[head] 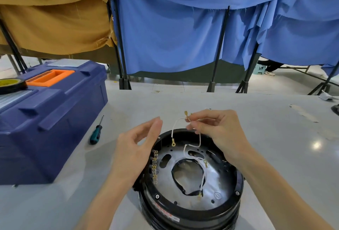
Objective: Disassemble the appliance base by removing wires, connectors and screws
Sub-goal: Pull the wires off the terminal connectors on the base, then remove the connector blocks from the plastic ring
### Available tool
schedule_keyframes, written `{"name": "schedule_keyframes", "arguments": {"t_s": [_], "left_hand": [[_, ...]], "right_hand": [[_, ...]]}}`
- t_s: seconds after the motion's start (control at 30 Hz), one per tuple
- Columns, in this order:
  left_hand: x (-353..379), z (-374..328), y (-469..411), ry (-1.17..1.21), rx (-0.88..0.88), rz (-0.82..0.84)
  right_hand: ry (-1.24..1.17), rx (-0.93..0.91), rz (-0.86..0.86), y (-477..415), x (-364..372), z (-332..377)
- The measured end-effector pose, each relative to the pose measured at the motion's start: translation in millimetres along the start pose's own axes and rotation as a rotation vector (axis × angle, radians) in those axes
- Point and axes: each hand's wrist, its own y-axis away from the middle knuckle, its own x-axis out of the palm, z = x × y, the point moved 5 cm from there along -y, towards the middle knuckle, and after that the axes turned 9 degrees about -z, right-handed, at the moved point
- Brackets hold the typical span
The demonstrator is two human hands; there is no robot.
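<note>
Appliance base (201, 217): label (165, 212) blurred | right hand (220, 130) fingers (192, 125) pinch white wire (173, 129) | left hand (135, 149) slack

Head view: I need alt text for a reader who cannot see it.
The right hand pinches white wires with brass ends, held above a round black appliance base on a grey table; the left hand hovers open beside them. A screwdriver and a blue toolbox lie to the left.
</note>
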Motion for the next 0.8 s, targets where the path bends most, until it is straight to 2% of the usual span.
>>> {"name": "schedule_keyframes", "arguments": {"t_s": [0.1,0.17,0.27,0.37,0.43,0.53,0.63,0.73,0.8], "left_hand": [[29,-14,3,0.132,-0.098,0.229],[45,-18,7,0.140,-0.171,0.298],[54,-15,8,0.157,-0.230,0.269],[53,-11,5,0.196,-0.224,0.220],[53,-13,2,0.233,-0.203,0.187],[51,-18,-7,0.279,-0.177,0.136],[55,-22,-16,0.261,-0.144,0.150],[60,-21,-21,0.189,-0.124,0.160],[58,-17,-27,0.027,-0.061,0.134]], "right_hand": [[0.034,-0.045,-0.008,-4,2,2],[0.060,-0.051,-0.021,-6,2,1],[0.015,-0.001,-0.048,-9,0,-2],[-0.136,0.047,-0.051,-9,-3,-3],[-0.154,0.097,-0.038,-10,-4,-7],[-0.121,0.239,0.061,-8,-3,-16],[-0.200,0.303,0.153,-6,-1,-21],[-0.260,0.308,0.026,-16,-11,-27],[-0.303,0.319,-0.082,-28,-24,-32]]}}
